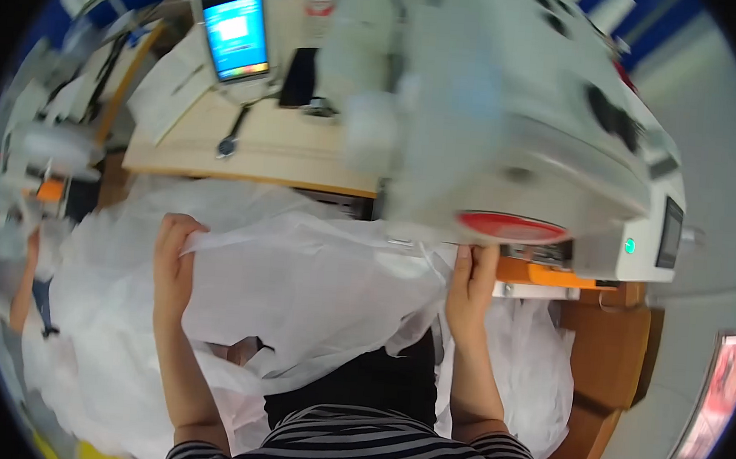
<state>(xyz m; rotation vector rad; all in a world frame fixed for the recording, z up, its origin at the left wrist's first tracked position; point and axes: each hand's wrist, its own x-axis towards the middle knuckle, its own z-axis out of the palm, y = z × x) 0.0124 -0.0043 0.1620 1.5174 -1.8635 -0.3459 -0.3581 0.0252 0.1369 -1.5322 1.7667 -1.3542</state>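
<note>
White thin fabric spreads across my lap and up to the sewing machine. At the left my left hand pinches an edge of it between thumb and fingers, holding it stretched toward the machine. My right hand lies close beneath the machine's head, just right of the lit needle area, its fingers held together and pointing away from me. Those fingers rest by the fabric's edge; their tips are partly hidden by the machine head, and whether they grip the cloth does not show.
A wooden table behind the fabric bears a lit phone-like device, a dark phone, a wristwatch and paper. A clear bottle stands farther back. More white fabric hangs beside a brown wooden panel.
</note>
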